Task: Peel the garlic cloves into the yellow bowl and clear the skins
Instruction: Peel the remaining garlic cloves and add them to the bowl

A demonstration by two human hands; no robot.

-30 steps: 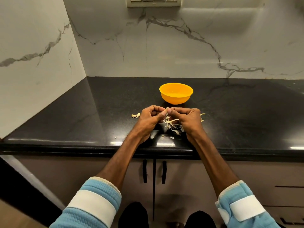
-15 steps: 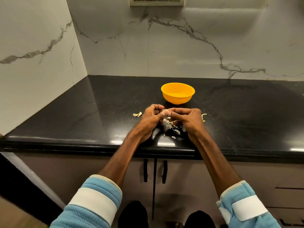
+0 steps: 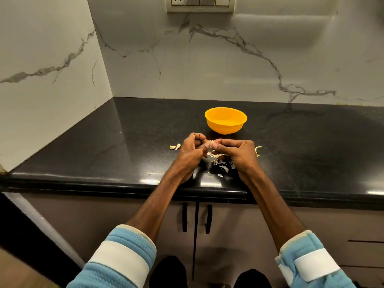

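A yellow bowl (image 3: 225,121) stands on the black counter, just beyond my hands. My left hand (image 3: 192,152) and my right hand (image 3: 239,152) meet fingertip to fingertip and pinch a small garlic clove (image 3: 212,143) between them; most of the clove is hidden by the fingers. Below the hands lies a heap of pale garlic skins (image 3: 220,163). One loose skin (image 3: 175,146) lies left of my left hand, another skin (image 3: 257,151) right of my right hand. The bowl's inside shows nothing I can make out.
The black counter (image 3: 104,154) meets marble walls at the left and back, with its front edge just under my wrists. Cupboard doors with dark handles (image 3: 196,219) are below. A switch plate (image 3: 199,4) is on the back wall.
Both hands stay together on the clove with only small finger shifts. The camera has tilted a little.
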